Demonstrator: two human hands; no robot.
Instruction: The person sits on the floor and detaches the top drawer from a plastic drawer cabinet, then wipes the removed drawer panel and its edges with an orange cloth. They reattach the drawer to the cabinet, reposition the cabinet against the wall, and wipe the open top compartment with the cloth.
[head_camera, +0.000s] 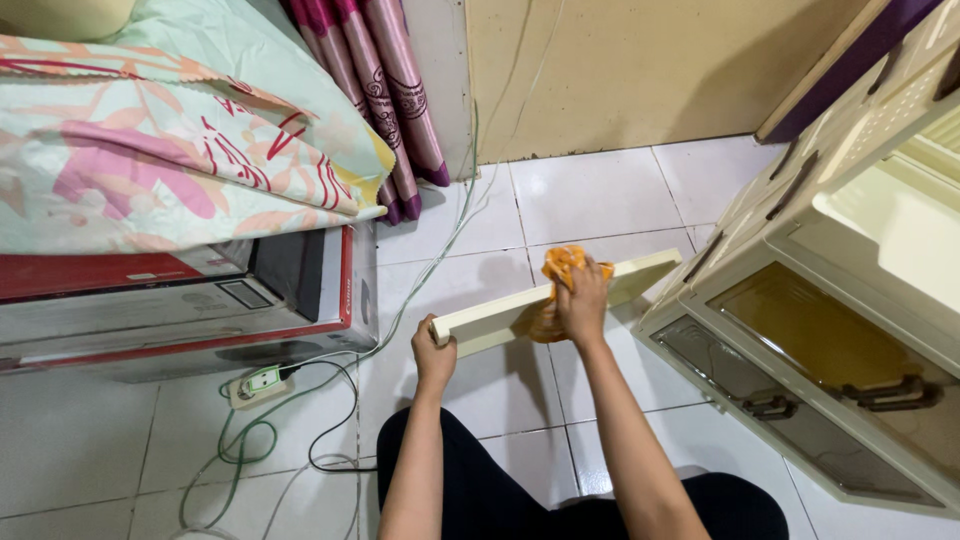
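A long cream-coloured plastic panel (640, 276) is held level above the white tiled floor. My left hand (433, 352) grips its left end. My right hand (583, 301) presses an orange cloth (561, 264) over the panel's top edge near its middle. The cloth drapes over both sides of the panel. I sit on the floor in black trousers.
A cream plastic drawer cabinet (850, 300) with dark handles stands at the right. A red and grey box (180, 300) under a floral fabric bundle (170, 130) lies at the left. A power strip (257, 384) with green and black cables lies on the tiles. Curtains (375, 90) hang behind.
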